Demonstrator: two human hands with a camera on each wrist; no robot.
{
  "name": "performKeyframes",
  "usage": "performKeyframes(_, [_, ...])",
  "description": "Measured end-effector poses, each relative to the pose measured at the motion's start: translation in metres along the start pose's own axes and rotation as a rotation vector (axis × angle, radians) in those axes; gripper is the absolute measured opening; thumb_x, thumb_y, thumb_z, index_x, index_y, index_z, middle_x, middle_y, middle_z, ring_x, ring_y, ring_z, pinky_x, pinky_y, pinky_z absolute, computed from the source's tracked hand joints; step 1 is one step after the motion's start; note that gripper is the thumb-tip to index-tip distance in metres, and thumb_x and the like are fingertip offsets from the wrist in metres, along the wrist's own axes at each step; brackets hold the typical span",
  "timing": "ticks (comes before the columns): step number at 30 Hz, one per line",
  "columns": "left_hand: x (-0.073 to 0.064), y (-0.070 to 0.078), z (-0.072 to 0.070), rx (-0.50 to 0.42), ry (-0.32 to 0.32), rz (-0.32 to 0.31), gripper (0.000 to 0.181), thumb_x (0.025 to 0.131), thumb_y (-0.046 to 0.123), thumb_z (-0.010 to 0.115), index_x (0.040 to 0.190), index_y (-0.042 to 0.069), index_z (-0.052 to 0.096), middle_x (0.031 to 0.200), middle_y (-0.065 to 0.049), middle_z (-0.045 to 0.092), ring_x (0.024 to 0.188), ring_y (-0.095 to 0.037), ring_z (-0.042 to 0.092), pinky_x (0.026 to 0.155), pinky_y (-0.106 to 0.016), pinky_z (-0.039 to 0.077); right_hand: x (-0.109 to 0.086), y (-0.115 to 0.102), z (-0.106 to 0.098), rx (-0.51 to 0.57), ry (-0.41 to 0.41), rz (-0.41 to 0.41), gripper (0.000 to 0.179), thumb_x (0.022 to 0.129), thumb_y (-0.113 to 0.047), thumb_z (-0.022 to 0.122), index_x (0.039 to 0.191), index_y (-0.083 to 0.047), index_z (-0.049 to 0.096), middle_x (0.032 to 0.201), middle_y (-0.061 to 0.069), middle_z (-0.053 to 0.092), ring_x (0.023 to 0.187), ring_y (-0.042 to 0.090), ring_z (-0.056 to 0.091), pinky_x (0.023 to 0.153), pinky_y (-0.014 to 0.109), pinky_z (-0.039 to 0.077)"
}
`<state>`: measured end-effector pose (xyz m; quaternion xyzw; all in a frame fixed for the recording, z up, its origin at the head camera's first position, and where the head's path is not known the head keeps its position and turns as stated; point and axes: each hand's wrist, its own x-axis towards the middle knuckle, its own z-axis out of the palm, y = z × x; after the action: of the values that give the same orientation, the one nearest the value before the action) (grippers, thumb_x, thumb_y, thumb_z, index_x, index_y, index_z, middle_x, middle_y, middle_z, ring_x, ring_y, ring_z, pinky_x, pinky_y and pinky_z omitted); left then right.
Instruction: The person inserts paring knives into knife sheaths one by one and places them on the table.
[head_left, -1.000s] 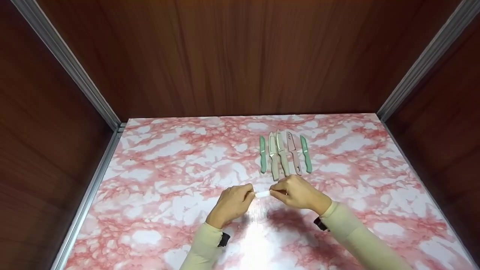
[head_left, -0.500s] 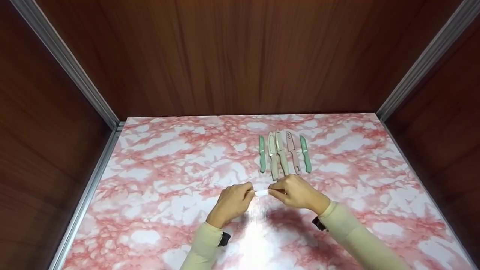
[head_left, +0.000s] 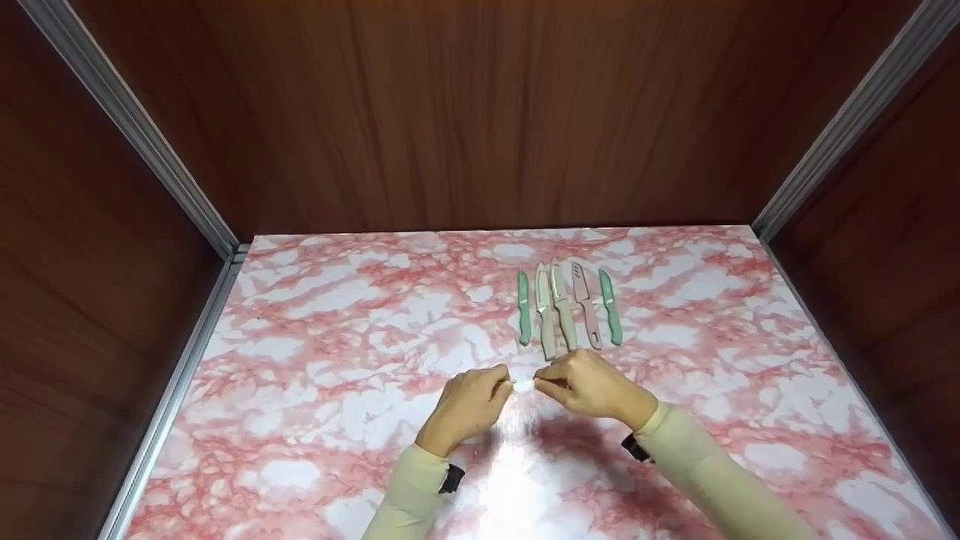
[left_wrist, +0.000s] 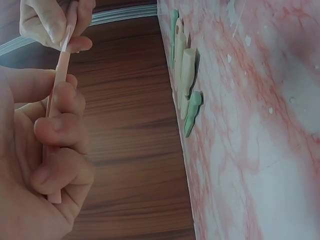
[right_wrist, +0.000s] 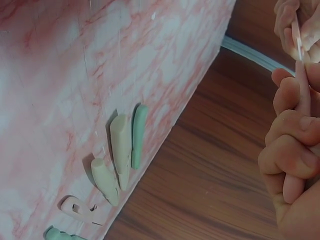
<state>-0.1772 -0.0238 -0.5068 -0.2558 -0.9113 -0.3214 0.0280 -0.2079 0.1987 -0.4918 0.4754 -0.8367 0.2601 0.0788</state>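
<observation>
Low over the table, my two hands hold a small pink knife and its sheath end to end. The left hand (head_left: 465, 401) has its fingers curled round the slim pink sheath (left_wrist: 60, 72), whose square end shows at the palm in the left wrist view. My right hand (head_left: 596, 386) grips the pink knife handle (right_wrist: 293, 188), its rounded end showing by the palm in the right wrist view. A short stretch of pale blade (head_left: 524, 385) shows between the hands, its tip hidden inside the sheath.
Beyond the hands several knives lie side by side: a green knife (head_left: 524, 307), two beige knives (head_left: 547, 319) (head_left: 565, 311), a pink knife (head_left: 585, 304) and another green knife (head_left: 610, 307). Brown wood-grain panels (head_left: 480, 112) stand around the pink marbled table (head_left: 337, 337).
The hands have come slightly closer together, and less of the pale blade shows between them. Both keep their grip. The knives on the table have not moved.
</observation>
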Motion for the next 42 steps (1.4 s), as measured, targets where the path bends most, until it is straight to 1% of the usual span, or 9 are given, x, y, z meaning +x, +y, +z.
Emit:
performKeyframes(5, [0.001,0.003,0.0,0.009,0.004,0.008,0.023,0.097,0.021,0.048,0.074,0.02,0.048,0.06,0.01,0.04,0.055,-0.007,0.041,0.051,-0.026,0.035,-0.001,0.0,0.0,-0.001,0.003,-0.01,0.036,0.091,-0.011,0.061,0.061,-0.019,0.043,0.056,-0.012,0.031,0.051,-0.002,0.03,0.047,0.016,0.028])
performKeyframes(8, [0.001,0.004,0.001,0.009,0.005,0.011,0.022,0.097,0.021,0.048,0.075,0.019,0.049,0.061,0.01,0.041,0.055,-0.008,0.042,0.052,-0.026,0.035,-0.002,0.0,0.0,0.002,0.009,-0.027,0.037,0.089,-0.008,0.062,0.061,-0.019,0.042,0.056,-0.012,0.03,0.05,-0.002,0.029,0.047,0.015,0.027])
performKeyframes(12, [0.001,0.005,0.001,0.017,0.002,0.017,0.021,0.097,0.021,0.048,0.075,0.019,0.049,0.061,0.01,0.041,0.056,-0.007,0.042,0.052,-0.026,0.035,-0.002,-0.002,-0.001,-0.005,0.013,-0.032,0.037,0.088,-0.007,0.062,0.06,-0.019,0.041,0.055,-0.012,0.03,0.05,-0.002,0.029,0.047,0.015,0.027])
performKeyframes(20, [0.003,0.007,0.001,0.012,0.008,0.027,0.024,0.097,0.019,0.048,0.073,0.018,0.046,0.06,0.009,0.036,0.053,-0.007,0.037,0.05,-0.026,0.033,0.0,-0.003,-0.004,-0.016,-0.003,0.0,0.036,0.091,-0.012,0.06,0.061,-0.019,0.043,0.056,-0.012,0.03,0.05,-0.001,0.03,0.047,0.016,0.027])
performKeyframes(28, [0.004,0.01,0.0,0.015,0.012,0.022,0.025,0.097,0.02,0.049,0.073,0.018,0.045,0.06,0.009,0.035,0.051,-0.006,0.034,0.048,-0.025,0.031,0.001,-0.004,-0.006,-0.022,0.012,-0.016,0.026,0.09,-0.012,0.062,0.066,-0.018,0.053,0.059,-0.011,0.04,0.051,-0.001,0.034,0.047,0.016,0.031])
performKeyframes(31, [0.003,0.01,0.0,0.012,0.013,0.022,0.025,0.097,0.021,0.048,0.072,0.018,0.045,0.059,0.009,0.035,0.051,-0.006,0.034,0.048,-0.024,0.03,0.003,-0.004,-0.004,-0.025,0.019,-0.029,0.027,0.089,-0.01,0.063,0.066,-0.018,0.053,0.058,-0.011,0.039,0.051,-0.001,0.034,0.046,0.016,0.031])
performKeyframes(36, [0.002,0.01,0.002,0.022,0.026,0.038,0.025,0.097,0.02,0.049,0.073,0.017,0.045,0.059,0.009,0.035,0.053,-0.007,0.036,0.049,-0.025,0.032,0.008,-0.007,0.0,-0.026,-0.003,-0.045,0.028,0.09,-0.012,0.062,0.065,-0.017,0.053,0.058,-0.011,0.039,0.051,-0.001,0.034,0.047,0.016,0.032])
performKeyframes(42, [0.003,0.01,0.004,0.036,0.035,0.05,0.024,0.096,0.02,0.051,0.073,0.017,0.046,0.058,0.009,0.035,0.053,-0.008,0.037,0.05,-0.026,0.033,0.007,-0.007,0.001,-0.021,-0.009,-0.044,0.029,0.09,-0.011,0.062,0.063,-0.017,0.051,0.057,-0.011,0.039,0.05,0.001,0.036,0.047,0.016,0.033])
